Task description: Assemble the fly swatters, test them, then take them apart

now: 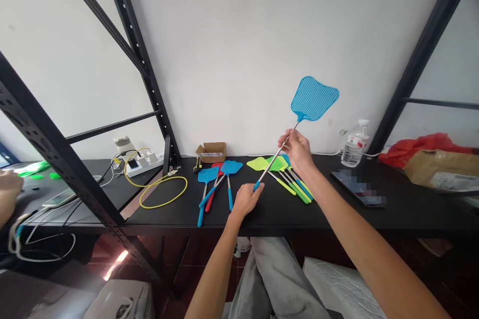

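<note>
A blue fly swatter (313, 99) is held up slantwise above the black table, its head up and to the right. Around its blue handle my left hand (246, 200) is closed. My right hand (296, 149) grips the metal shaft just below the swatter's head. Left of my left hand lie several blue swatters (207, 175) and a red swatter (210, 201), some of them crossing. Beneath and beside my right forearm rest several green and yellow-green swatters (258, 163), partly overlapping, with blue ones at their right edge.
An open cardboard box (211, 152) stands against the wall. A yellow cable (186, 187) loops near a power strip (147, 163) on the left. To the right are a water bottle (355, 144), a phone (355, 188) and a brown package (441, 169). Another person's hand (9, 192) shows at far left.
</note>
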